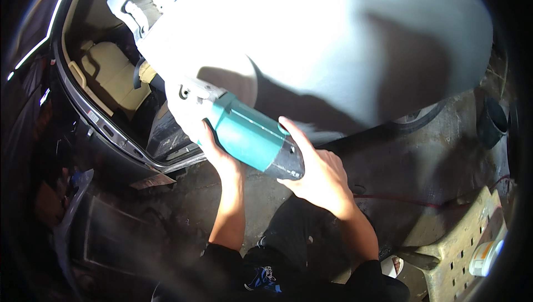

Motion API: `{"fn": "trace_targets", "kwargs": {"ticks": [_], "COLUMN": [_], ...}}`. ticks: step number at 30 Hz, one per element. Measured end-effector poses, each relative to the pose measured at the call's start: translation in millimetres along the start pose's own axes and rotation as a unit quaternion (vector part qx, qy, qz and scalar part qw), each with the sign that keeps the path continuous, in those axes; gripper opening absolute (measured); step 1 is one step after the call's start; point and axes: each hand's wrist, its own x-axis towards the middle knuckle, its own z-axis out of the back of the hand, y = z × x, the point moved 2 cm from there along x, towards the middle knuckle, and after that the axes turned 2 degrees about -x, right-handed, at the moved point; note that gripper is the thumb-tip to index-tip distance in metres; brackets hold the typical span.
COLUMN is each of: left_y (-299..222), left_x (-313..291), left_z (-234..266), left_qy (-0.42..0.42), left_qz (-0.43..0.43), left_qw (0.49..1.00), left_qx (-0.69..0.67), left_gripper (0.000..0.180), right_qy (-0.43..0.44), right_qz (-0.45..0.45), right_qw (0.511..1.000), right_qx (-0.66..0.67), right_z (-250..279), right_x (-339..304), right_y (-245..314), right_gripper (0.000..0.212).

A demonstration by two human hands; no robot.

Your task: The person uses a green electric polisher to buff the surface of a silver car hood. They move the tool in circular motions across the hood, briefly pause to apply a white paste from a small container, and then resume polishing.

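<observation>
My right hand (pixel 321 175) wraps round the dark rear end of a teal angle polisher (pixel 251 131), with a finger stretched along its top. Under the tool's front half is my left hand (pixel 221 156), closed on the body near the metal gear head (pixel 201 90). A pale round pad seems to sit beneath the head, against the light-coloured car door panel (pixel 311 41). Glare on the panel hides where the pad's edge meets it. The tool's shadow falls across the panel to the right.
At the left, the car's door opening (pixel 105 127) shows a beige seat (pixel 114 74). A perforated plastic stool (pixel 461 246) stands at the lower right, with a white tub (pixel 484 257) on it. A red hose (pixel 400 199) crosses the floor; a dark bucket (pixel 491 121) is at the far right.
</observation>
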Motion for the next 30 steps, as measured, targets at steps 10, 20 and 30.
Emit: {"fn": "trace_targets", "kwargs": {"ticks": [10,20,30], "left_y": [-34,-2,7], "left_x": [70,13,40], "left_z": [-42,-2,-35], "left_qy": [-0.006,-0.065,-0.032], "left_qz": [-0.045,0.02,-0.122], "left_qw": [0.998,0.997,0.984], "left_qx": [-0.036,-0.036,0.122], "left_gripper": [0.056,0.061,0.063], "right_qy": [-0.086,0.03,-0.092], "right_qz": [0.057,0.004,0.05], "right_qw": [0.994,0.995,0.993], "right_qx": [-0.027,-0.097,0.059], "right_z": [28,21,36], "right_x": [43,25,17], "right_y": [44,26,18], "right_gripper": [0.103,0.106,0.104]}}
